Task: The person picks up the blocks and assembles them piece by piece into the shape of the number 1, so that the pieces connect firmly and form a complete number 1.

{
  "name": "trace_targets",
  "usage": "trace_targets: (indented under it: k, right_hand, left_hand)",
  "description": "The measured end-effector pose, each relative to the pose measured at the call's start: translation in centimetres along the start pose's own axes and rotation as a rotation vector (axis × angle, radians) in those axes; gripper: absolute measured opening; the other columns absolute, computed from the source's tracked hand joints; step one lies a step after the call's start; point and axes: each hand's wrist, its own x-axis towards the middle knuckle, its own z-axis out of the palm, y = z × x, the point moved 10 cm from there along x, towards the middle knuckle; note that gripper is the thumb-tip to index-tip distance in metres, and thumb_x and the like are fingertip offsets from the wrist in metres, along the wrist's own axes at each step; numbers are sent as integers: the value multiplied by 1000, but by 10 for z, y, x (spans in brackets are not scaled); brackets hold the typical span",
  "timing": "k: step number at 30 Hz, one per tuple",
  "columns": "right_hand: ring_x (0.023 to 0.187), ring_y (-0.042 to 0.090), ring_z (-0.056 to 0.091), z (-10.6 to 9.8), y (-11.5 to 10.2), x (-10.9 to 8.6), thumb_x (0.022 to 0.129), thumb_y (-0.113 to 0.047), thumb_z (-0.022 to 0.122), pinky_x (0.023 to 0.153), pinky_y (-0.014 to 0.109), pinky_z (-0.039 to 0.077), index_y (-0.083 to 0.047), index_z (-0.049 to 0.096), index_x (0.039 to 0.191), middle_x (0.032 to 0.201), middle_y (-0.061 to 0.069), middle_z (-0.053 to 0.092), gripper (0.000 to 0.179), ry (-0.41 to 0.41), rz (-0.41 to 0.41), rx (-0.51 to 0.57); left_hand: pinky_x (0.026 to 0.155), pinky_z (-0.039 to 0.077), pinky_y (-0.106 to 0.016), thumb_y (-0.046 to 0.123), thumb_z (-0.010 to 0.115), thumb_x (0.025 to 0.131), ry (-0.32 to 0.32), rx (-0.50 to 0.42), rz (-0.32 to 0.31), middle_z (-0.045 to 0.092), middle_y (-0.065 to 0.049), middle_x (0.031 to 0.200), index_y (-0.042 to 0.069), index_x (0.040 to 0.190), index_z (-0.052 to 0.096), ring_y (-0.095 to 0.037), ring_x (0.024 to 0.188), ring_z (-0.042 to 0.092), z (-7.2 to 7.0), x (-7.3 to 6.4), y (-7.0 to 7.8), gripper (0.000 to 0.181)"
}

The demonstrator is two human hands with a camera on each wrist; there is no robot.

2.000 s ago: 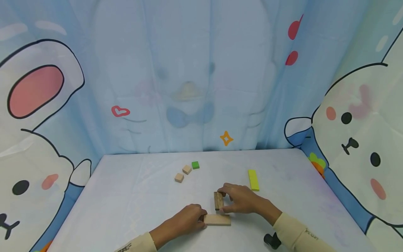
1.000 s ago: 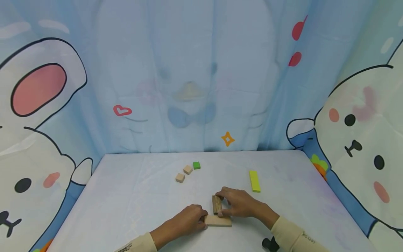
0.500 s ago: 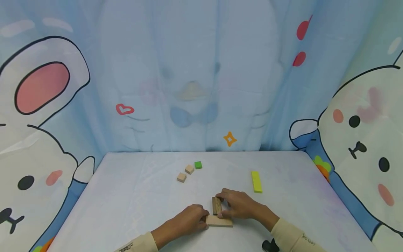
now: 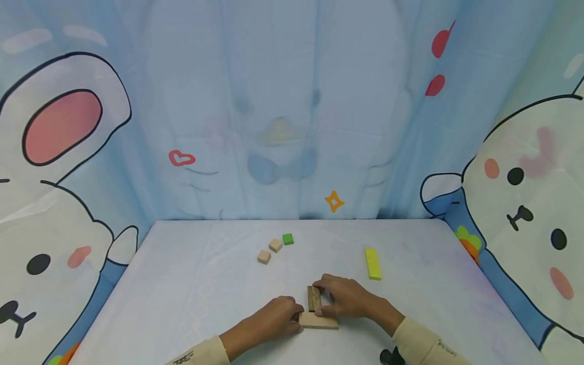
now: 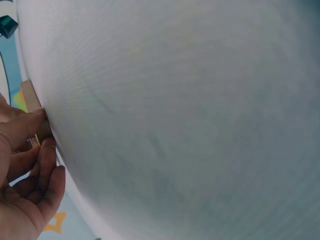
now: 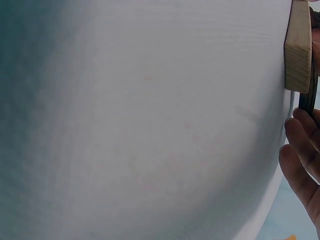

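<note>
In the head view my left hand (image 4: 275,319) pinches the left end of a flat, pale wooden block (image 4: 320,321), which lies lengthwise from left to right on the table. My right hand (image 4: 345,296) holds a dark brown wooden block (image 4: 313,299) between thumb and fingers. This darker block points away from me, and its near end meets the far edge of the pale one. The left wrist view catches part of the pale block (image 5: 30,95) beyond the fingertips. At the right wrist view's edge, the pale block (image 6: 299,52) partly hides the dark block (image 6: 307,97).
Farther back on the table (image 4: 196,284) sit two small plain wooden cubes (image 4: 264,257) and a green cube (image 4: 288,239). A flat yellow block (image 4: 372,263) lies to the right. Near my right sleeve is a black object (image 4: 391,356). A printed curtain (image 4: 283,101) hangs behind.
My right hand has brought the dark brown block toward me and slightly left, closing the gap to the pale block. Over the last half second the hands and blocks barely differ.
</note>
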Motion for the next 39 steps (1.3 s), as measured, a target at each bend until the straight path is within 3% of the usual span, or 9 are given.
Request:
trace_targets:
  k: [22,39]
  right_hand:
    - [76,3,48,6,5,5,82,-53,78,65,23,41,-11,63,131,96,-13,54,66,-98,35,125]
    - [75,3,48,6,5,5,83,-51,78,65,23,41,-11,64,130,95,-12,54,64,-99,34,140]
  left_hand:
    - [61,39,-14,22,81,85,24,9,21,56,13,74,10,102,76,2,66,42,0,-1,2,22]
    - [60,39,-15,24,81,86,9,17,13,56,13,74,11,103,76,2,66,42,0,0,1,22]
